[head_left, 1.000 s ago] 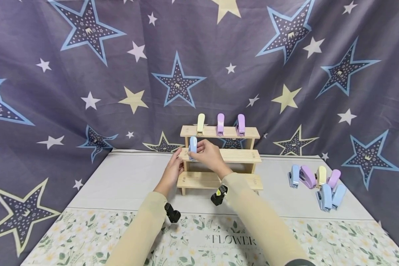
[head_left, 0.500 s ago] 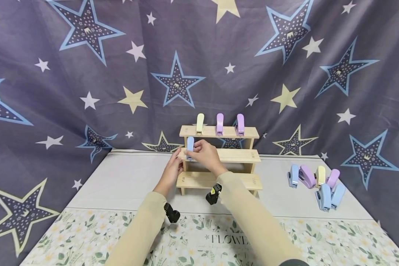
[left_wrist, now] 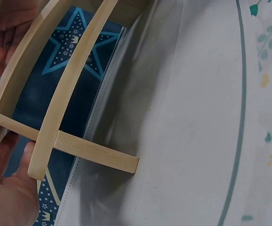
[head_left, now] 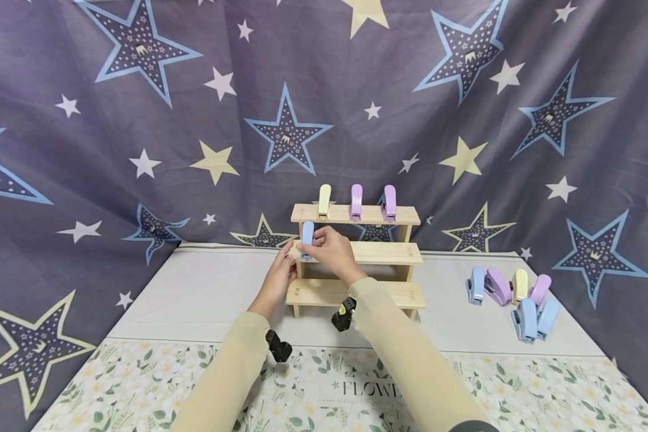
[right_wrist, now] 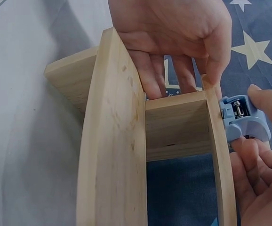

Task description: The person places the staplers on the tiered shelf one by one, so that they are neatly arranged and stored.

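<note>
In the head view, my right hand (head_left: 333, 253) pinches a light blue stapler (head_left: 307, 231) between thumb and fingers. The stapler stands upright at the left end of the middle step of a three-tier wooden shelf (head_left: 380, 253). Seen from the right wrist, its blue end with a metal spring (right_wrist: 240, 109) lies against the board's edge. My left hand (head_left: 276, 282) grips the shelf's left end, thumb at the middle board and fingers around the side support. On the top step stand a yellow stapler (head_left: 324, 201) and two purple staplers, one in the middle (head_left: 356, 201) and one to the right (head_left: 390, 203).
Several more staplers stand grouped on the table's right side, among them a blue one (head_left: 476, 285), a purple one (head_left: 498, 286) and a yellow one (head_left: 520, 286). A floral cloth (head_left: 140, 384) covers the table's front. A star-patterned curtain (head_left: 183, 132) hangs behind.
My right hand has shifted the blue stapler slightly left along the middle step, toward its end. The left hand stays on the shelf's side.
</note>
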A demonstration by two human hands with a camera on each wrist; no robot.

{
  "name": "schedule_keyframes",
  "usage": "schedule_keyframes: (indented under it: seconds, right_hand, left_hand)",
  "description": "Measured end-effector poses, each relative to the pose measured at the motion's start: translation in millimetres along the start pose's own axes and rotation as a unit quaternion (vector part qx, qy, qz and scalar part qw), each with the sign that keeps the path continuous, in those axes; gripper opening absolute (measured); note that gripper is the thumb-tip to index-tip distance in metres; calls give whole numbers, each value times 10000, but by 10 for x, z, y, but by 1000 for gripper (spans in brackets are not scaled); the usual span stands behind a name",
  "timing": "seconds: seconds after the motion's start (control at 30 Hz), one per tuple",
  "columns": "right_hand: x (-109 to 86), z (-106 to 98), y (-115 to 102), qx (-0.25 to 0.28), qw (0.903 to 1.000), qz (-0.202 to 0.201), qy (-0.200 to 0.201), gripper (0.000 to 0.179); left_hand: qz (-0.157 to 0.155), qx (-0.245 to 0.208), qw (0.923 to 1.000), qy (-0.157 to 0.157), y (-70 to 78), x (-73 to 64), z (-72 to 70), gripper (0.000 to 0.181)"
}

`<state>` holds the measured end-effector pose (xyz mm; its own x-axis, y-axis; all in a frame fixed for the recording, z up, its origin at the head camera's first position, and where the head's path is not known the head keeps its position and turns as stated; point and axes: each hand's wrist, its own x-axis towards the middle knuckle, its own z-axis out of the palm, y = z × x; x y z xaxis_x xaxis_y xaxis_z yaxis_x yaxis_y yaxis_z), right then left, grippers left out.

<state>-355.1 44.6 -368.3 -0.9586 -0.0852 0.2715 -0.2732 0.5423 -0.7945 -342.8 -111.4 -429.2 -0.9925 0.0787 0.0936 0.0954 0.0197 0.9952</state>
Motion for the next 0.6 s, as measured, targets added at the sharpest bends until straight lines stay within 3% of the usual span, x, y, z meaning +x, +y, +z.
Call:
schedule_keyframes:
  seconds: [0.6]
  right_hand:
    - [-41,-55,24,382,9991,93,-148,59]
  left_hand:
    - [-23,-65,10000,-40,6,5,9,53]
